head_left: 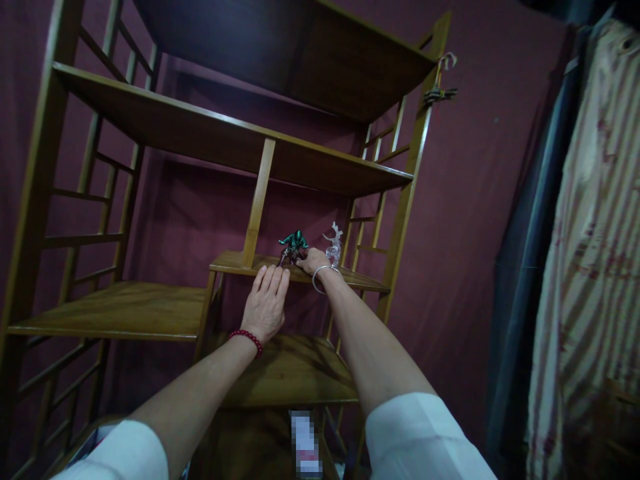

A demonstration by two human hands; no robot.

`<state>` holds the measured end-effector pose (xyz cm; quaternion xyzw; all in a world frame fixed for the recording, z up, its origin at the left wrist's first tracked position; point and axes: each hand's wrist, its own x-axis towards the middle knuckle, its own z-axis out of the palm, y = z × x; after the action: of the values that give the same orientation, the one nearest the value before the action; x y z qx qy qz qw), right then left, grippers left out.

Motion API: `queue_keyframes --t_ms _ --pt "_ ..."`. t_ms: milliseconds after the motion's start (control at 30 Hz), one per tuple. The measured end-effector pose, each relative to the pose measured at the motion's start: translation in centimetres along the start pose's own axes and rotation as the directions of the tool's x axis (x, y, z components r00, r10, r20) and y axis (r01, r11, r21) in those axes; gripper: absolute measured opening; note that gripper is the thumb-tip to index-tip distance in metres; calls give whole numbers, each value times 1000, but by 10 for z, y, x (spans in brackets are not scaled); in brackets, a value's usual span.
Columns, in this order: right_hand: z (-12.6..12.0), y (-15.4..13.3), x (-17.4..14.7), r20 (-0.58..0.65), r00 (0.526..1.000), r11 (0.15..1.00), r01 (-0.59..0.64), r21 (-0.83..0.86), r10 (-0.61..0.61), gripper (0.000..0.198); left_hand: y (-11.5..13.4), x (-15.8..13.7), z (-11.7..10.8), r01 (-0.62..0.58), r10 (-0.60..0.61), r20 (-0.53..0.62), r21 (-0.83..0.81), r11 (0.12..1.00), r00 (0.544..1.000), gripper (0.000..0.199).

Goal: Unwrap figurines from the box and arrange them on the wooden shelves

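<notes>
A small figurine [295,241], shiny green above and dark brown below, stands on the raised middle shelf. My right hand [316,259], with a silver bangle at its wrist, closes on the figurine's right side low down; some of its fingers are hidden. My left hand [265,303] wears a dark red bead bracelet. Its fingers lie stretched out at the shelf's front edge, just below and left of the figurine, with nothing in them. Right behind my right hand rises a clear, glassy deer figurine [335,243] with antlers.
The wooden shelf unit [230,120] has stepped boards, an upright divider [260,200] and lattice sides. A small bundle [440,93] hangs from its right post. A striped curtain [575,253] hangs at the right. Below lies a blurred-out pale item [305,443].
</notes>
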<state>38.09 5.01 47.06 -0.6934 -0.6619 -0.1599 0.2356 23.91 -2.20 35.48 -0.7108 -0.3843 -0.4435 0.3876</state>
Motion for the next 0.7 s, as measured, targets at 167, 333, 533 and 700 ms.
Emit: queue_keyframes --t_ms 167,333,533,700 --pt "0 -1 -1 2 1000 1000 -7 4 7 36 1 0 -1 15 -15 7 -6 1000 1000 61" --pt "0 0 -1 3 1000 1000 -11 10 11 38 1 0 -2 11 -11 13 5 1000 1000 59" --pt "-1 -1 -2 2 1000 1000 -27 15 27 39 1 0 -2 1 -1 24 12 1000 1000 58" --pt "-2 0 -6 -15 999 999 -34 41 34 39 0 0 -3 -2 1 39 18 1000 999 59"
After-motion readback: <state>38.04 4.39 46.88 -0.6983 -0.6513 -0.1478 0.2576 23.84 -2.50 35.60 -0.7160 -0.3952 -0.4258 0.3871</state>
